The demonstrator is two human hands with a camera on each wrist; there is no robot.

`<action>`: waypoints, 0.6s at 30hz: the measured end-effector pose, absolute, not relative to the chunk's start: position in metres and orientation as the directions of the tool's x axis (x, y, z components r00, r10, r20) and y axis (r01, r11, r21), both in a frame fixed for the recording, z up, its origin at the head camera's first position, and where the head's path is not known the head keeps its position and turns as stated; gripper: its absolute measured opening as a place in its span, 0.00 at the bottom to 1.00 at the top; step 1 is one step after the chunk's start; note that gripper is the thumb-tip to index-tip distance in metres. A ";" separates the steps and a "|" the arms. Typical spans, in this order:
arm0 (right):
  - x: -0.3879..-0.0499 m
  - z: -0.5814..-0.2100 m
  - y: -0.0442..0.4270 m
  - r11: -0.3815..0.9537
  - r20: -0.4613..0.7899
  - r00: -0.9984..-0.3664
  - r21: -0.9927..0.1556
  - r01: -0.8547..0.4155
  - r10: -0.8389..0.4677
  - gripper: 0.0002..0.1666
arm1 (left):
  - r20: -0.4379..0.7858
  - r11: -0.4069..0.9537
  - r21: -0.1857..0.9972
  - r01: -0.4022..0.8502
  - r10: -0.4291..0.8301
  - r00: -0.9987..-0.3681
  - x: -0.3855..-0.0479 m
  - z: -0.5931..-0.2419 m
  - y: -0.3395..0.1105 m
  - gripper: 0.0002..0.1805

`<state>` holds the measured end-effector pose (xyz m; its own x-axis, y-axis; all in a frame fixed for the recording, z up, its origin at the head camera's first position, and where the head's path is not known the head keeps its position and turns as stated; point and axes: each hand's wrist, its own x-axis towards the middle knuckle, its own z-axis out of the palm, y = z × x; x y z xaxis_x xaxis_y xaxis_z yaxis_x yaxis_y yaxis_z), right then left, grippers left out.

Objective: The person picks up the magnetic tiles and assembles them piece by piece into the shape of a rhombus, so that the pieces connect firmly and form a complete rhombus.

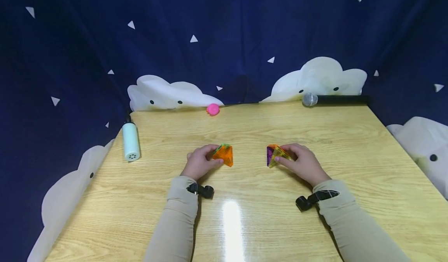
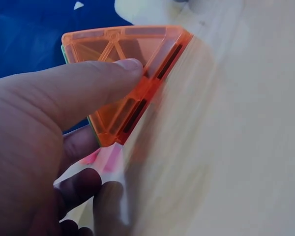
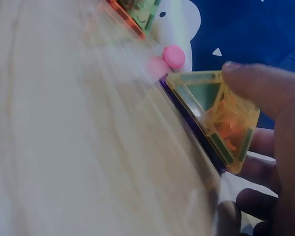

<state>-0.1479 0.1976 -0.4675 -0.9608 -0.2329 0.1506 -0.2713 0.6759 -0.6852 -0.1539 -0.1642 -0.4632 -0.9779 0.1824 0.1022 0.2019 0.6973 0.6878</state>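
Near the middle of the table, my left hand (image 1: 201,162) pinches a small group of translucent magnetic tiles (image 1: 225,155), orange with a green edge behind. In the left wrist view the thumb lies across the orange triangular face (image 2: 152,46), and the other fingers are partly hidden behind it. To the right, across a gap, my right hand (image 1: 303,164) pinches a second group of magnetic tiles (image 1: 276,156) in yellow, purple and orange. The right wrist view shows the thumb on the yellow triangular tile (image 3: 201,78), with a purple edge (image 3: 194,125) along its side.
A pink round object (image 1: 212,109) sits at the table's back edge. A microphone (image 1: 329,100) lies at the back right, and a pale blue cylinder (image 1: 131,142) at the left edge. Dark blue cloth (image 1: 238,28) with white clouds hangs behind the wooden table (image 1: 266,215).
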 end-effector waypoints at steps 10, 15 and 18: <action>-0.148 -0.471 0.193 0.687 0.176 -0.958 -0.668 -0.285 -0.226 0.29 | 0.088 0.715 0.665 0.216 0.212 -0.973 -0.154 -0.463 -0.150 0.28; -0.148 -0.470 0.193 0.695 0.201 -0.949 -0.647 -0.314 -0.242 0.25 | 0.071 0.717 0.664 0.210 0.219 -0.973 -0.154 -0.462 -0.145 0.28; -0.147 -0.470 0.194 0.704 0.208 -0.947 -0.633 -0.321 -0.245 0.23 | 0.073 0.722 0.659 0.211 0.218 -0.973 -0.154 -0.461 -0.144 0.28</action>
